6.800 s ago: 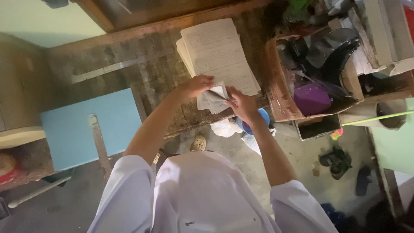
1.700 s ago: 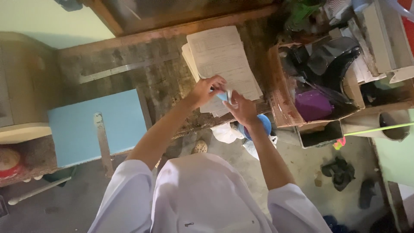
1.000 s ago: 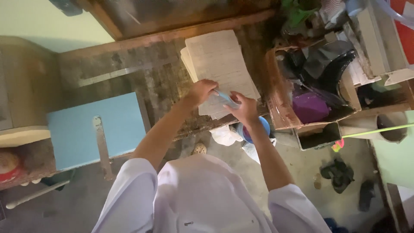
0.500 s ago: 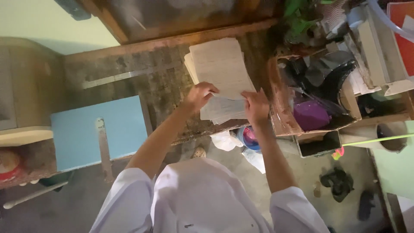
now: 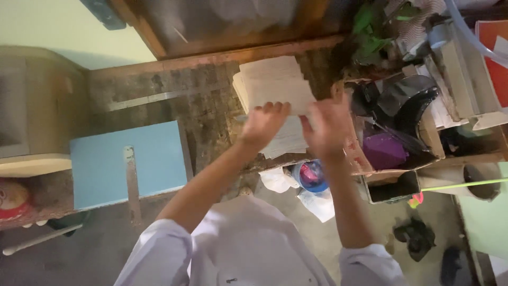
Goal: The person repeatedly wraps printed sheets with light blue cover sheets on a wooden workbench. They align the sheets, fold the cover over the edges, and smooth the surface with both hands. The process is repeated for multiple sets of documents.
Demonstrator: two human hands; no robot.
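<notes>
Both hands at a paper stack on a worn workbench.
Near, a blue bucket [image 5: 311, 177] on the floor held crumpled material; right, a wooden crate [image 5: 423, 139] held a purple object [image 5: 383, 150]. The left hand [image 5: 263, 125] and right hand [image 5: 326, 123], fingers curled, gripped loose white sheets [image 5: 288, 139] just before the far, rectangular paper stack [image 5: 272, 85].

Soft, even daylight, with motion smear across the middle.

Both hands, the left hand [image 5: 263, 124] and the right hand [image 5: 327, 126], are blurred, and the stack of papers [image 5: 272, 87] behind them looks pale and washed out. The worktop [image 5: 159, 106] stays dim and mottled, its shadows faint. The frame's edges bend and stretch outward.
</notes>
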